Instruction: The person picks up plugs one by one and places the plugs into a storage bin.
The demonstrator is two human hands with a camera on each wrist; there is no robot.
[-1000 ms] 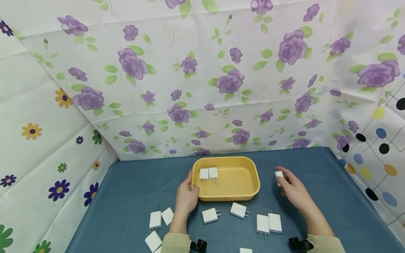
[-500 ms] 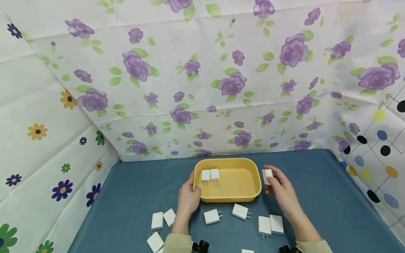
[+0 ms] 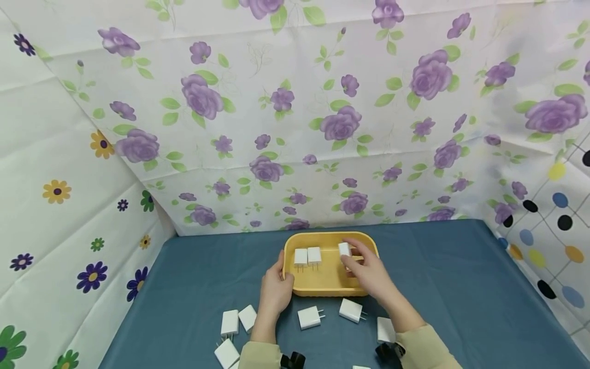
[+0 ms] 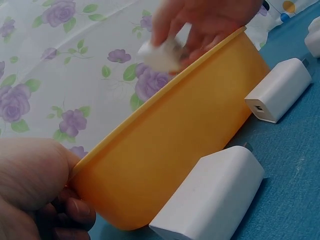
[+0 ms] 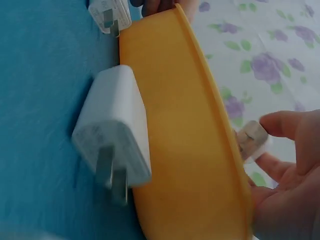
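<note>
My left hand [image 3: 275, 289] holds the left end of a yellow plastic tray [image 3: 329, 292], thumb at the rim and fingers against the outer wall. Inside, at the left, two white phone chargers [image 3: 307, 257] lie side by side, their metal prongs toward me. Over the tray's right half, my right hand [image 3: 371, 271] pinches another white charger [image 3: 344, 249] between thumb and fingers. In the right wrist view, this pinched charger [image 5: 251, 139] shows just beyond the tray's rim. The left wrist view shows it blurred above the rim.
Just in front of the tray lie two chargers, one left [image 3: 310, 318] and one right [image 3: 352, 310]. Another charger [image 3: 385, 330] is partly behind the right wrist. Several more chargers [image 3: 229, 324] sit left of the left forearm. A flowered cloth [image 3: 276, 128] hangs behind the blue table [image 3: 198, 271].
My right hand has carried its charger leftward from the table's right side to over the tray. The left hand stays on the tray's left end.
</note>
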